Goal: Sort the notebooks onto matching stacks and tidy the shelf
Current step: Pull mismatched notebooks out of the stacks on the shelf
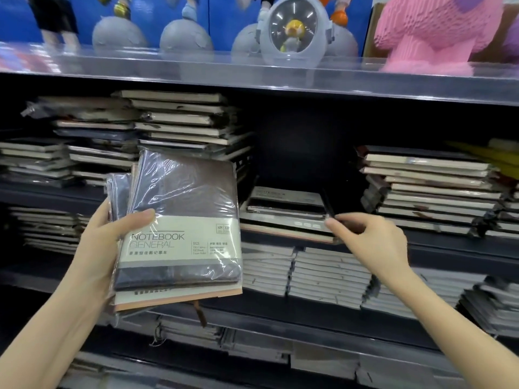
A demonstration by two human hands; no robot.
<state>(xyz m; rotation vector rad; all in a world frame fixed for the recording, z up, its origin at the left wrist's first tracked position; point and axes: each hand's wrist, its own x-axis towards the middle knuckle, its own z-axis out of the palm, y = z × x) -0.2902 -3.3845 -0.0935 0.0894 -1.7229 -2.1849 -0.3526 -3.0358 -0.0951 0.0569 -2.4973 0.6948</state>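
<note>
Shelf [463, 249] | our left hand [112, 228] grips a fanned bundle of notebooks [179, 234]; right hand [370, 234] pinches the short stack [286, 211], middle shelf | risk: slick wrap may let the bundle slide.

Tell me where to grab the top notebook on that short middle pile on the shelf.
Take its near right corner, coming from the front right, where the right hand is. The top notebook lies flat, taller stacks stand on both sides, and only the front edge faces you, so that corner is likely easiest to pinch.
</note>
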